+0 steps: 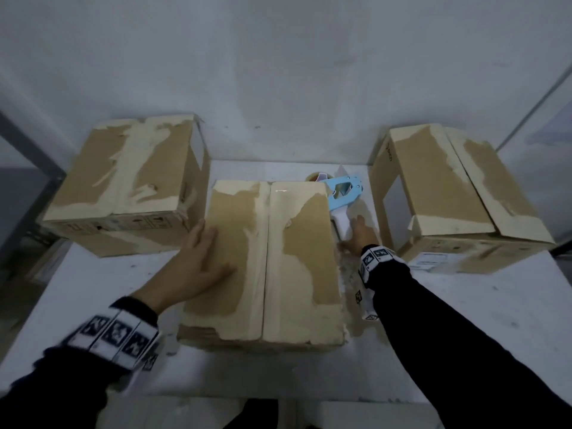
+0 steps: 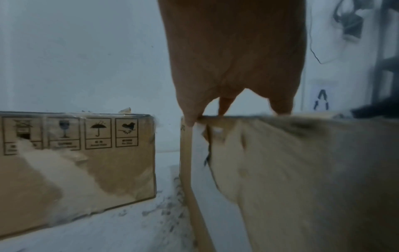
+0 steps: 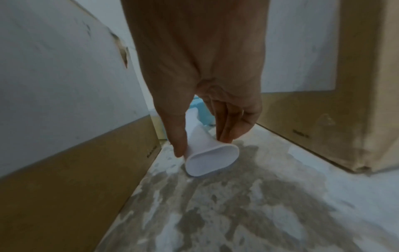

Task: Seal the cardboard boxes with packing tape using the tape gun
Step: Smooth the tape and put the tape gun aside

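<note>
The tape gun (image 1: 343,196) lies on its side on the worktop (image 1: 464,320), in the gap between the middle box (image 1: 266,261) and the right box (image 1: 458,193), its blue frame pointing away from the person and its white handle (image 3: 200,145) pointing back toward them.

The right hand (image 1: 360,235) is at the handle. Its grip is closing: the thumb lies along one side of the handle and the curled fingers (image 3: 226,126) touch the other side, a light pinch, not yet a full wrap.

The left hand (image 1: 201,258) lies flat with straight fingers on the left flap of the middle box, near its edge. A third box (image 1: 123,184) stands well apart on the left.

Handling (judged, not seen):
- The tool looks light and rigid, with smooth plastic that may slip in a fingertip pinch.
- Take it by the handle with the whole hand.
- Keep fingers off the front end, where a cutter is likely.
- The cardboard flaps look worn and will flex; press them flat near the centre seam.
</note>
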